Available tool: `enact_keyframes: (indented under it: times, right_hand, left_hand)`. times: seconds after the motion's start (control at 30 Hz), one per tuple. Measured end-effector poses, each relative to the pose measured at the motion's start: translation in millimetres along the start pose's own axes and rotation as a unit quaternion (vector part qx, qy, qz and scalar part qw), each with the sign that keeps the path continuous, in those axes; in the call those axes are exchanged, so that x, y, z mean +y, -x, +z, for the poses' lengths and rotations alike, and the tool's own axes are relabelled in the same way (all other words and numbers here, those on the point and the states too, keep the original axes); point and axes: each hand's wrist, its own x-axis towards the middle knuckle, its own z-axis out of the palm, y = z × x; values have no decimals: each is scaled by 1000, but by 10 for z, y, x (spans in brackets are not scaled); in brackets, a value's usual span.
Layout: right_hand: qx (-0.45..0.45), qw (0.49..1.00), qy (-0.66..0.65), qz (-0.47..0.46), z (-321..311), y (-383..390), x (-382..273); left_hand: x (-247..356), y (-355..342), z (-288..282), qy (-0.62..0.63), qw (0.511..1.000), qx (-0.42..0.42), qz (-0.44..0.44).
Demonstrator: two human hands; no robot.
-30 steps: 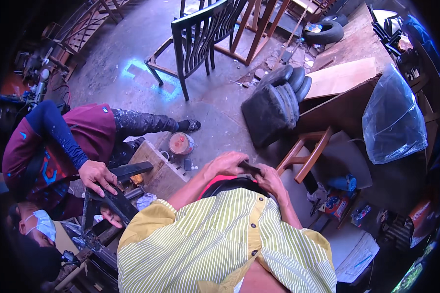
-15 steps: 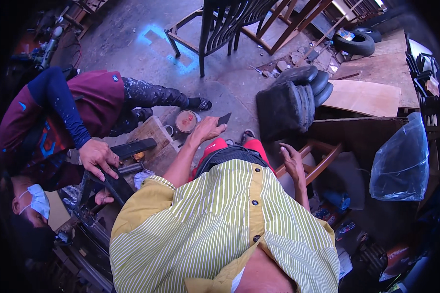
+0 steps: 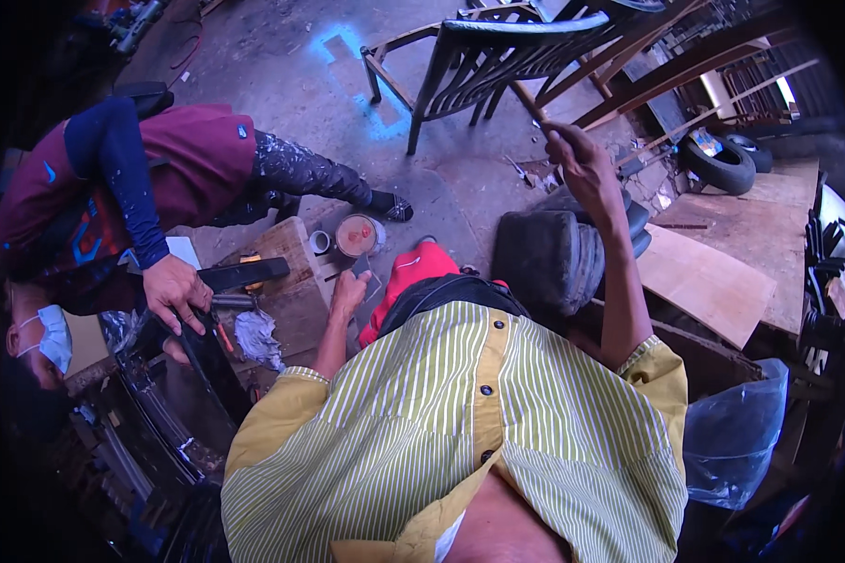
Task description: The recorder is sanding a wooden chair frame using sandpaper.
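Low in front of me, my left hand (image 3: 347, 293) is closed on a flat dark grey piece (image 3: 361, 267), square-edged like a scraper blade. Just beyond it stands a round can (image 3: 356, 235) with reddish stuff on top, and a small cup (image 3: 320, 242) beside it. My right hand (image 3: 587, 167) is raised ahead and to the right, fingers curled. In the picture it overlaps the lower corner of a brown wooden frame (image 3: 532, 101); whether it grips the frame or something else I cannot make out.
On my left a person in a maroon top (image 3: 188, 155) bends over a dark frame piece (image 3: 211, 361). Dark slatted chair (image 3: 507, 56) stands ahead. Stacked black cushions (image 3: 549, 253), a plywood sheet (image 3: 709, 281), a tyre (image 3: 721, 167) and a clear plastic bag (image 3: 737, 441) lie right.
My right hand has risen from low beside me to far ahead, its fingers now curled. The left hand has drawn back towards me with the flat piece. The view has shifted.
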Motion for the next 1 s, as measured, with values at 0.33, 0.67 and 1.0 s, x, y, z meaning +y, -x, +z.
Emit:
enact_keyframes:
  times: [0.33, 0.67, 1.0]
  right_hand:
    - [50, 972, 155, -170, 355, -1880, -221]
    - [-8, 915, 301, -267, 766, -2476, 428]
    - [-39, 909, 319, -267, 774, -2714, 443]
  left_hand:
    - [25, -344, -89, 30, 997, 40, -60]
    - [699, -498, -446, 93, 988, 78, -91]
    - [1313, -677, -467, 202, 945, 243, -88]
